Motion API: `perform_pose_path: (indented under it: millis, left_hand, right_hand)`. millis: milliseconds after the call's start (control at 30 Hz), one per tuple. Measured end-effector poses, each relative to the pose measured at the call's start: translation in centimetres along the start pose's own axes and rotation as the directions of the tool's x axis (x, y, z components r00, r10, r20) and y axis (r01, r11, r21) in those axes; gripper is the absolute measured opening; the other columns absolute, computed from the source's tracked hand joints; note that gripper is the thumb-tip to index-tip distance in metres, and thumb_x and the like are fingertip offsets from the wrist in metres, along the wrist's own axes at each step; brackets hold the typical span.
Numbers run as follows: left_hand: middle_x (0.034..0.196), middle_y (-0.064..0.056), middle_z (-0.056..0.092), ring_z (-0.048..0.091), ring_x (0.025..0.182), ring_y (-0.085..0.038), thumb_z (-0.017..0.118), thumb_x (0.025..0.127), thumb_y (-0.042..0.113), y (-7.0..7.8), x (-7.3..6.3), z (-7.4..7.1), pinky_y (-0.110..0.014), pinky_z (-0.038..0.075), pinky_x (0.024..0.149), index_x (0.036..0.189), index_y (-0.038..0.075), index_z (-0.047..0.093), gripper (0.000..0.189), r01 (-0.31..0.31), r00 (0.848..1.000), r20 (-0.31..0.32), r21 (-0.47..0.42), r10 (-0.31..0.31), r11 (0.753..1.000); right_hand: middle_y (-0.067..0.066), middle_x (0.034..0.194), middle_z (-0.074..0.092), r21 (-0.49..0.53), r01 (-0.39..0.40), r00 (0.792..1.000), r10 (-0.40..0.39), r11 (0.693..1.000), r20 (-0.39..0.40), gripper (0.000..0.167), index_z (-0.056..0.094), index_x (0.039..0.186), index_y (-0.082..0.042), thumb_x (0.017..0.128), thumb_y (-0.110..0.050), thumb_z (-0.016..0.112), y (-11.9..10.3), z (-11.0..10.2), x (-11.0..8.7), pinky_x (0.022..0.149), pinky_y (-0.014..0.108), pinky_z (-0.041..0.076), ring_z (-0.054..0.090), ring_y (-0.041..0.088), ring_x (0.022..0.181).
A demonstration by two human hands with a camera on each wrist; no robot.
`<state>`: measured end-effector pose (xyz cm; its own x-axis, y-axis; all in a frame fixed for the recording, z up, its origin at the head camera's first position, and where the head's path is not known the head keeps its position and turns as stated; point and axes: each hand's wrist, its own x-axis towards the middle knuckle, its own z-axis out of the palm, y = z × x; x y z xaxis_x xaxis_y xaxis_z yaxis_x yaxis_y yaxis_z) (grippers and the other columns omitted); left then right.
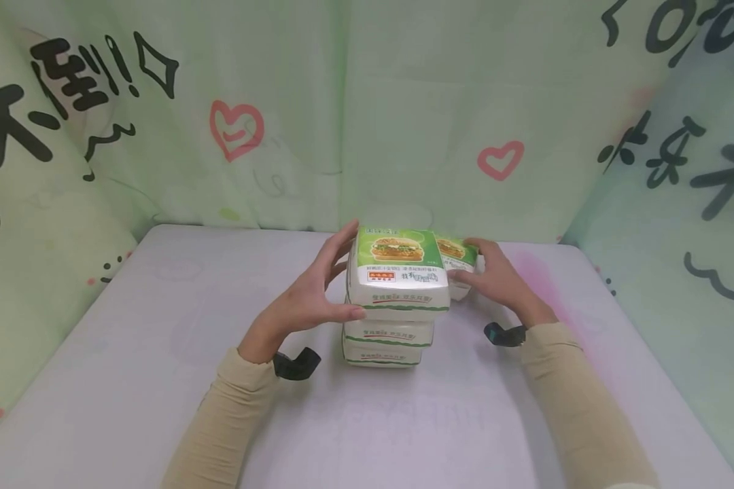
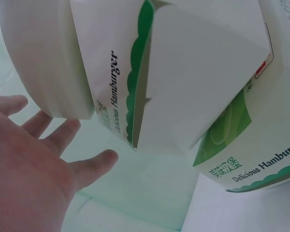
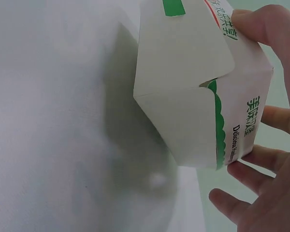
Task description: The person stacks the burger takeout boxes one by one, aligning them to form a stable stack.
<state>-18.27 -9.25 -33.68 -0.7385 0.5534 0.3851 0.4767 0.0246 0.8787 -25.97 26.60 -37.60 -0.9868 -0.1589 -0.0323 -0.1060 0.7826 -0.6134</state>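
Several white-and-green hamburger boxes stand together, three in a stack. My left hand (image 1: 306, 292) grips the top hamburger box (image 1: 397, 272) from its left side, thumb at the front corner and fingers round the back. This box overhangs the lower boxes (image 1: 387, 334) to the right. In the left wrist view the fingertips lie along its white side (image 2: 48, 58). My right hand (image 1: 495, 275) holds another hamburger box (image 3: 183, 63) just right of the stack, thumb on the front and fingers along the rear. The stack partly hides that box in the head view.
The boxes are over a pale table (image 1: 220, 394). A green cloth backdrop (image 1: 404, 102) with hearts and black lettering rises behind and at both sides. A dark wrist-camera mount (image 1: 298, 365) sits beside the left wrist, another mount (image 1: 504, 334) by the right.
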Motion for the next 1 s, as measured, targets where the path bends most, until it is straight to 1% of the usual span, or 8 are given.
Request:
perform_pose_path:
  millis: [133,300,467,600,700,833,933,1000]
  left_hand:
    - [0.165,0.009,0.011,0.017,0.152,-0.013,0.083,0.076,0.026,0.1,0.0,0.0,-0.047,0.023,0.123,0.160,0.028,0.006,0.114,0.002,1.000,-0.006,0.015,-0.002,1.000]
    - [0.165,0.010,0.012,0.018,0.152,-0.013,0.083,0.077,0.025,0.3,0.0,0.1,-0.046,0.024,0.123,0.159,0.028,0.008,0.111,0.008,1.000,-0.011,0.032,-0.008,0.999]
    - [0.165,0.010,0.012,0.020,0.151,-0.014,0.082,0.077,0.022,0.4,0.0,0.1,-0.046,0.024,0.123,0.160,0.025,0.008,0.111,0.013,1.000,-0.013,0.035,-0.012,0.999]
    - [0.164,0.010,0.013,0.021,0.151,-0.014,0.082,0.077,0.023,0.4,0.1,0.1,-0.045,0.025,0.123,0.159,0.029,0.009,0.110,0.018,1.000,-0.012,0.032,-0.018,0.999]
    - [0.164,0.010,0.014,0.022,0.151,-0.014,0.083,0.077,0.024,0.3,0.1,0.1,-0.046,0.024,0.123,0.159,0.029,0.010,0.110,0.023,1.000,-0.012,0.027,-0.022,0.999]
    - [0.164,0.009,0.014,0.022,0.151,-0.015,0.082,0.077,0.023,0.3,0.2,0.1,-0.047,0.024,0.123,0.160,0.023,0.009,0.111,0.018,1.000,-0.009,0.016,-0.017,1.000]
    - [0.165,0.006,0.014,0.022,0.151,-0.016,0.082,0.077,0.021,0.3,0.2,0.2,-0.047,0.024,0.123,0.160,0.019,0.008,0.111,0.011,1.000,-0.008,0.009,-0.011,1.000]
    - [0.165,0.004,0.014,0.022,0.151,-0.015,0.082,0.077,0.022,0.3,0.2,0.2,-0.047,0.024,0.123,0.160,0.020,0.009,0.111,0.011,1.000,-0.008,0.004,-0.011,1.000]
  right_hand:
    - [0.020,0.159,0.027,-0.012,-0.001,1.000,0.001,1.000,-0.011,0.097,0.024,0.156,-0.008,0.085,-0.058,0.068,-0.3,-0.6,-0.5,0.113,0.067,0.029,0.029,0.041,0.144]
    - [0.019,0.158,0.028,-0.034,0.018,0.999,-0.019,0.999,-0.034,0.092,0.028,0.155,-0.010,0.087,-0.059,0.066,-0.6,-1.7,-1.2,0.109,0.065,0.036,0.034,0.042,0.139]
    - [0.017,0.156,0.031,-0.040,0.045,0.997,-0.047,0.998,-0.059,0.085,0.033,0.152,-0.010,0.088,-0.055,0.066,-1.1,-3.3,-2.1,0.110,0.061,0.037,0.036,0.039,0.138]
    - [0.016,0.153,0.035,-0.019,0.080,0.992,-0.081,0.997,-0.093,0.078,0.036,0.150,-0.009,0.090,-0.048,0.068,-1.7,-4.6,-2.8,0.113,0.059,0.035,0.037,0.035,0.137]
    - [0.016,0.153,0.036,-0.011,0.097,0.988,-0.098,0.995,-0.122,0.076,0.036,0.150,-0.011,0.091,-0.046,0.067,-2.4,-5.5,-3.3,0.112,0.060,0.035,0.037,0.036,0.136]
    - [0.016,0.152,0.037,0.002,0.125,0.979,-0.123,0.992,-0.164,0.070,0.038,0.150,-0.014,0.093,-0.044,0.066,-3.5,-6.6,-3.9,0.111,0.063,0.035,0.038,0.037,0.136]
    - [0.016,0.153,0.037,0.010,0.134,0.973,-0.129,0.991,-0.190,0.067,0.038,0.150,-0.015,0.094,-0.042,0.063,-4.3,-7.3,-4.3,0.106,0.065,0.039,0.039,0.041,0.136]
    - [0.017,0.153,0.036,0.017,0.135,0.970,-0.128,0.991,-0.205,0.065,0.037,0.151,-0.016,0.096,-0.041,0.061,-4.8,-7.7,-4.5,0.103,0.067,0.041,0.039,0.044,0.136]
